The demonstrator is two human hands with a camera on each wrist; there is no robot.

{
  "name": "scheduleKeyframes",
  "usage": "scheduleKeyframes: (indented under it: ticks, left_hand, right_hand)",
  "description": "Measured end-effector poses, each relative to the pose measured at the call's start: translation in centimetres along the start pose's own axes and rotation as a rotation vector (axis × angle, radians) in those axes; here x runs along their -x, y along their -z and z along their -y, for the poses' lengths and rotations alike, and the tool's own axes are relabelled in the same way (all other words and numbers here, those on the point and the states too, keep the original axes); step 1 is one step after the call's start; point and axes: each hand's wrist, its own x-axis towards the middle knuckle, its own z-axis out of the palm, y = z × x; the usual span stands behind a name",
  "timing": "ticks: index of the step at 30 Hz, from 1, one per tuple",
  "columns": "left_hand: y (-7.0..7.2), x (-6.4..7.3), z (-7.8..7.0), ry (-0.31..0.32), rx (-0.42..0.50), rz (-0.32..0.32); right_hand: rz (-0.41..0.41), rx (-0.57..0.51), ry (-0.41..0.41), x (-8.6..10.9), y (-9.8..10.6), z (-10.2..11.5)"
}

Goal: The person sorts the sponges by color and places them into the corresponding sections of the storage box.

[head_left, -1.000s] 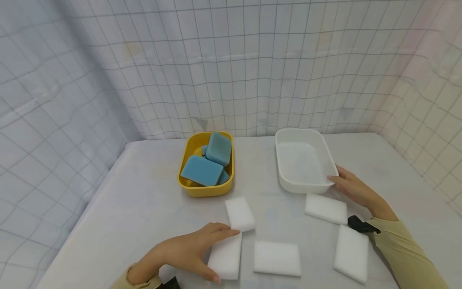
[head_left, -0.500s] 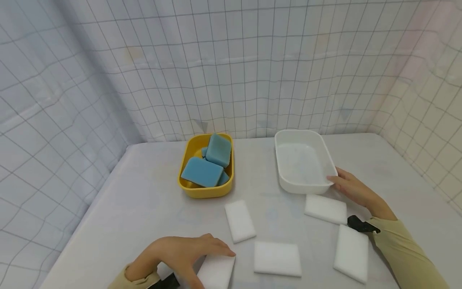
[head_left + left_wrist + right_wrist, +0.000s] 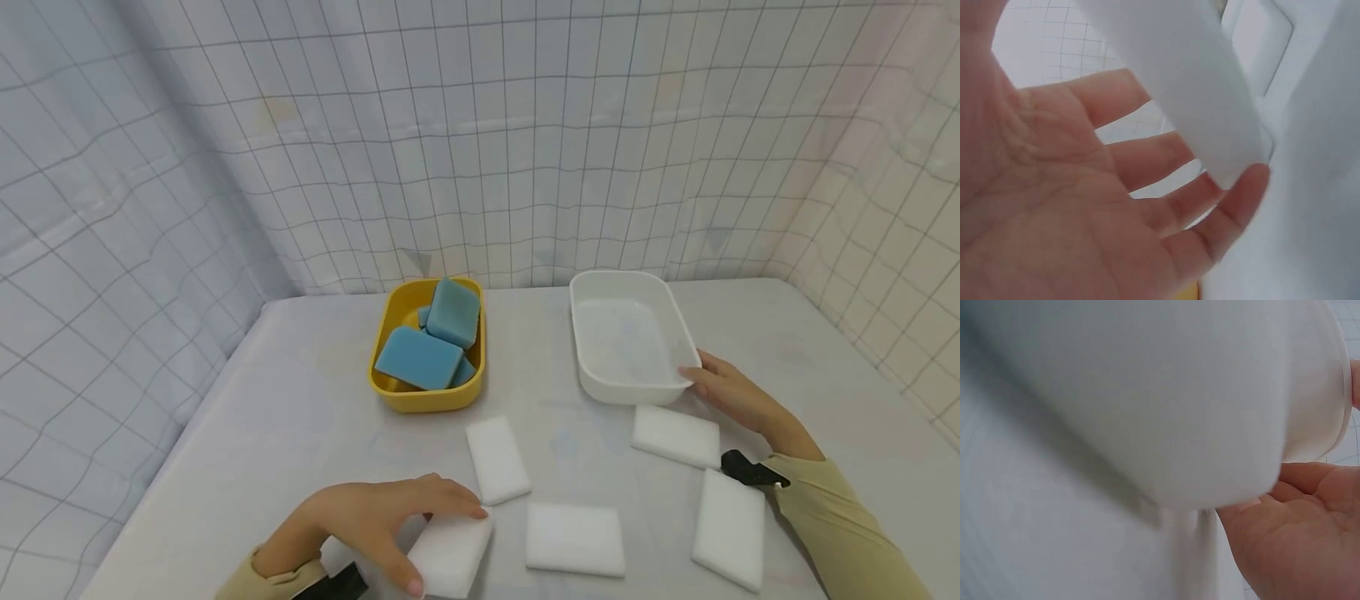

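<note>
In the head view my left hand (image 3: 405, 525) grips a white sponge block (image 3: 450, 554) by its sides, thumb on the near left edge and fingers over the far end. The left wrist view shows the same sponge block (image 3: 1191, 87) tilted between thumb and fingers. My right hand (image 3: 738, 400) holds the near right corner of a white plastic tub (image 3: 633, 393), thumb over its rim and fingers outside. In the right wrist view the tub's wall (image 3: 1166, 406) fills much of the picture, with the palm (image 3: 1304, 531) beside it.
A yellow tub (image 3: 427, 402) holding several blue sponges (image 3: 420, 358) stands at the back left. More white sponge blocks lie about: one (image 3: 498, 460) beyond the left hand, one (image 3: 575, 539) in the middle, one (image 3: 677, 435) below the white tub, one (image 3: 729, 531) beside the right sleeve.
My left hand has taken hold of the white sponge block and drawn it nearer and leftward, away from the block beyond it, then slightly up again. My right hand stays on the tub.
</note>
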Motion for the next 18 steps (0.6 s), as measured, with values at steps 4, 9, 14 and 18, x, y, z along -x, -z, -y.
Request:
scheduleKeyframes:
  ticks: [4, 9, 14, 18]
  left_hand:
    - [0.1, -0.3, 0.1, 0.011, -0.045, -0.107]
    - [0.4, -1.1, -0.4, 0.064, -0.087, -0.228]
    - [1.2, -2.5, -1.3, 0.130, -0.122, -0.334]
    - [2.0, -3.6, -1.6, 0.142, -0.157, -0.399]
  right_hand:
    - [-0.001, 0.010, 0.012, 0.0, 0.0, 0.1]
    - [-0.012, 0.006, 0.006, -0.2, -0.1, -0.2]
    - [-0.005, 0.001, 0.002, -0.1, -0.1, -0.4]
    - [-0.011, 0.000, 0.008, 0.0, 0.0, -0.3]
